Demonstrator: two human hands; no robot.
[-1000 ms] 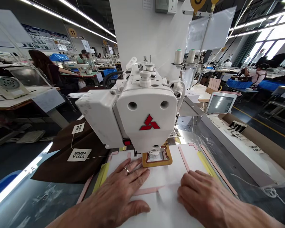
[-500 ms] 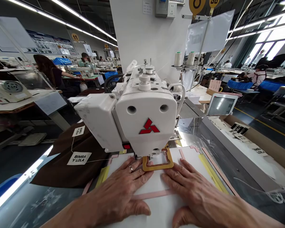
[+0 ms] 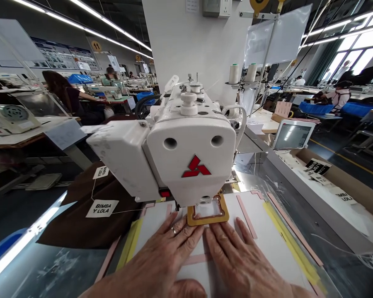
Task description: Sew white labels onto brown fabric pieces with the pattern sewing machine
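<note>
Under the head of a white sewing machine (image 3: 192,145) lies a white sheet (image 3: 267,240) with pink and yellow tape strips on it. A yellow clamp frame (image 3: 226,211) sits on that sheet below the machine head. My left hand (image 3: 164,252) rests flat on the sheet, fingers stretched toward the frame's left front corner; a ring is on one finger. Beside it my right hand (image 3: 236,256) lies flat with fingers spread, its fingertips at the frame's front edge. Neither hand grips anything. Brown fabric (image 3: 65,223) with a printed white label (image 3: 101,208) lies to the left.
On the right stands a long box (image 3: 326,207) holding black and white labels, with a small screen (image 3: 292,135) behind it. Thread cones (image 3: 234,74) stand at the back. Other people sit at machines farther off. A lit strip (image 3: 27,236) edges the table at left.
My right hand has slid left, closer to my left hand, uncovering a pink strip on the sheet. My left hand has shifted slightly right. The camera view has moved a little.
</note>
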